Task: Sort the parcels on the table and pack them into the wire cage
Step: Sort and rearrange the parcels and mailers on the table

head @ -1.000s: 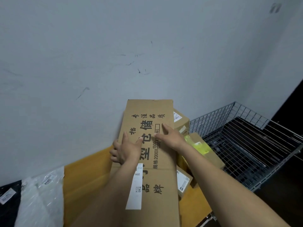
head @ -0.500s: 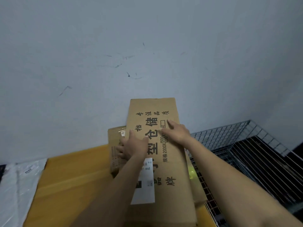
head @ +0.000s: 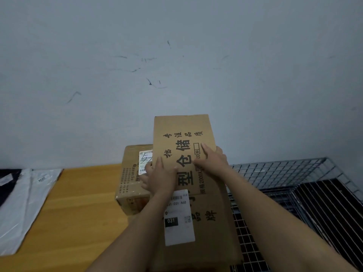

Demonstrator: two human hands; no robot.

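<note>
Two hands hold a long box [head: 184,154].
Left hand [head: 160,177] grips its left edge; right hand [head: 213,161] lies on top, maybe gripping, I cannot tell. Cage [head: 284,173] at 3 o'clock, small box [head: 129,179] at 9.

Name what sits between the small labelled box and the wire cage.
The long printed carton, held by the left hand and right hand, per head view.

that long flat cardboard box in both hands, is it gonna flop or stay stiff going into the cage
Probably stiff: the long flat cardboard box shows straight edges and no sag. Likely awkward rather than heavy, being long and thin, with the left hand and right hand gripping its far half.
</note>
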